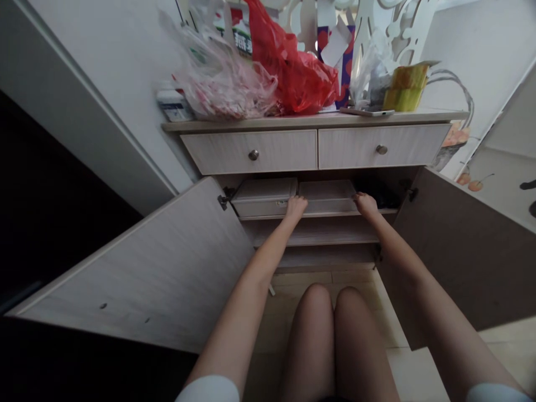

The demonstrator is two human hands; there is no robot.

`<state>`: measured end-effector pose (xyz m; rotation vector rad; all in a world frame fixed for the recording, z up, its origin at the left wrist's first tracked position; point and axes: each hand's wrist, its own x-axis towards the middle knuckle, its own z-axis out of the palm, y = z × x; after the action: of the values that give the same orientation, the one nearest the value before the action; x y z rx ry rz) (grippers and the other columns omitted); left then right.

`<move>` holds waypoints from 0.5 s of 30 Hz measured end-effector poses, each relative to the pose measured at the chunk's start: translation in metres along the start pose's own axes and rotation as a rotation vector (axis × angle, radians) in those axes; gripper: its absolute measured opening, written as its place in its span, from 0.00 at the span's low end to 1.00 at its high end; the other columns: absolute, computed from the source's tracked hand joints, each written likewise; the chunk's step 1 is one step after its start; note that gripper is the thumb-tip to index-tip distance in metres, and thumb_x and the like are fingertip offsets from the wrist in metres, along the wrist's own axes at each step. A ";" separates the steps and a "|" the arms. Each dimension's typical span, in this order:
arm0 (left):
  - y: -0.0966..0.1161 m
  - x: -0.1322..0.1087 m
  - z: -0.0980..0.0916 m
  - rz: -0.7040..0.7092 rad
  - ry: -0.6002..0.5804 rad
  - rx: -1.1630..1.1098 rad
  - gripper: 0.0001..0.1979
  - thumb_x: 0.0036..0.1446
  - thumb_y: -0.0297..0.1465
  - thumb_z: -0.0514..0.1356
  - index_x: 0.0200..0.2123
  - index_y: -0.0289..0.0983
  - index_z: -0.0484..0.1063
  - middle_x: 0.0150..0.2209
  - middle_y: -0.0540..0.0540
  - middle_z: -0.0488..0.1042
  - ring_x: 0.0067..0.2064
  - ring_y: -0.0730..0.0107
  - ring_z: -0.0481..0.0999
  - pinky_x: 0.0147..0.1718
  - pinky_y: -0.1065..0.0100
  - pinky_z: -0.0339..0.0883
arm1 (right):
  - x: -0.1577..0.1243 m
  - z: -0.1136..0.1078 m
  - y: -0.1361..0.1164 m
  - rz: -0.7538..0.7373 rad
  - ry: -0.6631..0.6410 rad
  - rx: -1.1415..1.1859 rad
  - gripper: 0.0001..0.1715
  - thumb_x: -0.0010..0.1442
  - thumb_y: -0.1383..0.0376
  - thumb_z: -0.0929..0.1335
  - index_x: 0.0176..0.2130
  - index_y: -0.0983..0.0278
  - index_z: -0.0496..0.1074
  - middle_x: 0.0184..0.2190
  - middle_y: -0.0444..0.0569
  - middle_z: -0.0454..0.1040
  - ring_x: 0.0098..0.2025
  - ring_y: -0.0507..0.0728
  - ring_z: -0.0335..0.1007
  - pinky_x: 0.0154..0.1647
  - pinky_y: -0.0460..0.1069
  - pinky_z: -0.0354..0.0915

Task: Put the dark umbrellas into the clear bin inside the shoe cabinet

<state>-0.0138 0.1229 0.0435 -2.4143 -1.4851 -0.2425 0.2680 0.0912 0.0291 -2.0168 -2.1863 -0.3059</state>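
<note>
Inside the cabinet, a clear-lidded white box (327,191) sits on the top shelf, beside a similar white box (262,192) on its left. My left hand (297,206) is closed at the near left corner of the right-hand box, where the two boxes meet. At that box's near right corner, my right hand (365,204) is closed round its edge. The fingertips of both hands are partly hidden. Dark items (379,194) lie on the shelf to the right of the box.
Both cabinet doors, left (167,262) and right (473,251), stand wide open. Two closed drawers (285,151) are above the shelves. On the cabinet top (251,124) are a red bag (293,72), a clear bag (226,84), a white bottle (175,106) and a yellow package (405,88).
</note>
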 end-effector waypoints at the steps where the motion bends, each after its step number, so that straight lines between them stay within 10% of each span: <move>1: -0.001 0.001 0.001 -0.001 0.000 -0.002 0.16 0.60 0.17 0.52 0.39 0.29 0.80 0.39 0.30 0.79 0.44 0.57 0.78 0.44 0.60 0.65 | 0.001 -0.001 0.001 -0.002 -0.007 -0.003 0.21 0.70 0.70 0.57 0.52 0.68 0.74 0.48 0.60 0.75 0.45 0.59 0.72 0.39 0.48 0.60; 8: -0.007 -0.017 -0.004 0.042 0.027 -0.041 0.14 0.61 0.19 0.53 0.38 0.31 0.80 0.38 0.33 0.79 0.44 0.57 0.77 0.45 0.59 0.65 | -0.017 -0.012 0.009 -0.109 0.097 -0.020 0.20 0.70 0.69 0.57 0.48 0.70 0.75 0.45 0.60 0.76 0.47 0.58 0.69 0.39 0.48 0.59; 15: -0.003 -0.098 -0.026 0.161 0.146 -0.111 0.14 0.63 0.23 0.53 0.40 0.35 0.79 0.36 0.38 0.77 0.41 0.59 0.74 0.40 0.61 0.64 | -0.101 -0.022 0.013 -0.215 0.228 0.043 0.21 0.70 0.66 0.57 0.44 0.64 0.77 0.41 0.54 0.77 0.44 0.58 0.70 0.41 0.47 0.61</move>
<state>-0.0609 0.0327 0.0396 -2.5259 -1.2384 -0.4650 0.2892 -0.0110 0.0263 -1.6360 -2.2436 -0.4844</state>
